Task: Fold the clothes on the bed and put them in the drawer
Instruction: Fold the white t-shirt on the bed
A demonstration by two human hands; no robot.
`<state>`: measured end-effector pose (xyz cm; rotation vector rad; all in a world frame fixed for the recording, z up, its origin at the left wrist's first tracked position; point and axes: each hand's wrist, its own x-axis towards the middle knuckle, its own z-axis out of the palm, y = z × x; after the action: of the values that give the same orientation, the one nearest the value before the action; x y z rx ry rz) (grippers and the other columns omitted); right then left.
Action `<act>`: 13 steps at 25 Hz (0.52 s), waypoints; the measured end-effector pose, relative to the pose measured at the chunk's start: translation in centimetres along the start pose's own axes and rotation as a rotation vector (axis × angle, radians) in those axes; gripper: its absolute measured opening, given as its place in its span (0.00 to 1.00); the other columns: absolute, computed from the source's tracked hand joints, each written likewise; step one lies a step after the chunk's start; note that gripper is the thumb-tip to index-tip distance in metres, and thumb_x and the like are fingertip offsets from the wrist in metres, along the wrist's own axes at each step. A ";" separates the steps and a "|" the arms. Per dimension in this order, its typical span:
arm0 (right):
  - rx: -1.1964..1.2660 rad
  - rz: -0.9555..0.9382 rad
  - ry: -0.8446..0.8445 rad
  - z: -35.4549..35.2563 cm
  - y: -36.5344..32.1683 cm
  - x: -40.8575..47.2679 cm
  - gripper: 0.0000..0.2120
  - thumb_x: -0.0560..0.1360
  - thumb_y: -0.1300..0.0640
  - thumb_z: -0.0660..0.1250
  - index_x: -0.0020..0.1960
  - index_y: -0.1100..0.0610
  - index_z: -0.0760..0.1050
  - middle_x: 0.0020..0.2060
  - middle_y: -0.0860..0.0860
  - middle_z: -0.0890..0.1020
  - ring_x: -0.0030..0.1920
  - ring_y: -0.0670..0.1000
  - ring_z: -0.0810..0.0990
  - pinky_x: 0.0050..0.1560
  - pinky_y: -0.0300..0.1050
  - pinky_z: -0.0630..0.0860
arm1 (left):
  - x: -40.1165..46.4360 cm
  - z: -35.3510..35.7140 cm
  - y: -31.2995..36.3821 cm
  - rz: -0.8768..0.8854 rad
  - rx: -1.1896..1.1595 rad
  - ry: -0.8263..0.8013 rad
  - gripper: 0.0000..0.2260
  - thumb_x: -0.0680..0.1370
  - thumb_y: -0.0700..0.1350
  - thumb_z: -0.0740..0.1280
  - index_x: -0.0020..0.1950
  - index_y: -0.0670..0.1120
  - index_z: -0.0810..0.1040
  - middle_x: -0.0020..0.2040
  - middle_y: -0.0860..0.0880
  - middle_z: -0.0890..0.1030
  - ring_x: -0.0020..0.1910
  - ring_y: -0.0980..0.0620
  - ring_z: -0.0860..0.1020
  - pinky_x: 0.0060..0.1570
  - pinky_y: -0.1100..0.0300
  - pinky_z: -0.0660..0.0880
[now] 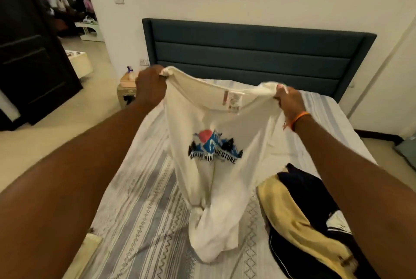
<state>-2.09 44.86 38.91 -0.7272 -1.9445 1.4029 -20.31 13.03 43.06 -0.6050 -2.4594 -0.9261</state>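
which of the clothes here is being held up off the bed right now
The white T-shirt with the mountain print: the left hand and right hand grip its shoulders. The yellow garment and the dark garment lie heaped on the bed.

A: Shirt held up between the fingers?
B: The white T-shirt (pixel 216 143), with a blue, black and red mountain print.
A: Below the right fingers?
B: A yellow and navy garment (pixel 304 222), on a grey-striped white bedsheet (pixel 144 211)

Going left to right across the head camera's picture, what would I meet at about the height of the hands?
Dark door → small bedside stand → left hand → white T-shirt → right hand → striped bed sheet.
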 end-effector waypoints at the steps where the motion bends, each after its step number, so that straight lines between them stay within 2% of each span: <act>1: 0.055 -0.034 0.023 -0.4 -1.8 0.6 0.14 0.82 0.51 0.60 0.39 0.53 0.75 0.37 0.51 0.77 0.36 0.47 0.73 0.41 0.44 0.71 | 1.1 -1.2 0.8 0.013 -0.050 0.054 0.11 0.80 0.37 0.59 0.56 0.39 0.79 0.55 0.38 0.81 0.55 0.39 0.78 0.50 0.55 0.70; 4: 0.215 -0.104 0.014 -1.8 -5.4 0.6 0.11 0.81 0.49 0.60 0.48 0.52 0.79 0.43 0.52 0.82 0.43 0.48 0.79 0.43 0.43 0.78 | 1.8 -4.5 2.6 0.056 -0.133 0.178 0.10 0.82 0.39 0.57 0.56 0.38 0.76 0.53 0.39 0.80 0.50 0.43 0.77 0.44 0.62 0.64; 6: 0.265 -0.126 -0.016 -2.6 -6.1 -1.1 0.12 0.81 0.48 0.60 0.52 0.54 0.79 0.47 0.55 0.83 0.48 0.52 0.81 0.49 0.48 0.79 | 0.2 -5.8 2.6 0.084 -0.190 0.210 0.10 0.82 0.40 0.57 0.55 0.37 0.75 0.51 0.39 0.80 0.46 0.46 0.75 0.42 0.60 0.65; 7: 0.300 -0.126 -0.023 -3.0 -6.0 -2.4 0.13 0.82 0.49 0.60 0.54 0.55 0.79 0.49 0.55 0.83 0.49 0.52 0.81 0.50 0.48 0.79 | -1.0 -6.3 2.2 0.097 -0.215 0.209 0.10 0.82 0.41 0.57 0.55 0.37 0.74 0.49 0.38 0.80 0.45 0.45 0.75 0.41 0.58 0.66; 10: 0.378 -0.076 -0.045 -3.8 -4.3 -7.4 0.14 0.83 0.52 0.59 0.58 0.60 0.78 0.51 0.55 0.82 0.51 0.50 0.82 0.51 0.43 0.79 | -6.1 -7.4 0.0 0.152 -0.185 0.148 0.13 0.81 0.49 0.57 0.50 0.40 0.73 0.42 0.38 0.79 0.41 0.38 0.77 0.40 0.50 0.72; 13: 0.362 -0.001 -0.040 -4.5 -1.9 -13.6 0.13 0.82 0.53 0.60 0.55 0.61 0.78 0.51 0.58 0.82 0.53 0.55 0.82 0.51 0.48 0.80 | -11.8 -9.4 -2.6 0.323 -0.070 -0.012 0.17 0.80 0.55 0.62 0.51 0.40 0.76 0.43 0.39 0.80 0.40 0.40 0.78 0.39 0.52 0.72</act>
<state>10.07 37.04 39.55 -0.5301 -1.6517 1.7182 -9.84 1.92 41.79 -0.9991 -2.2555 -0.8806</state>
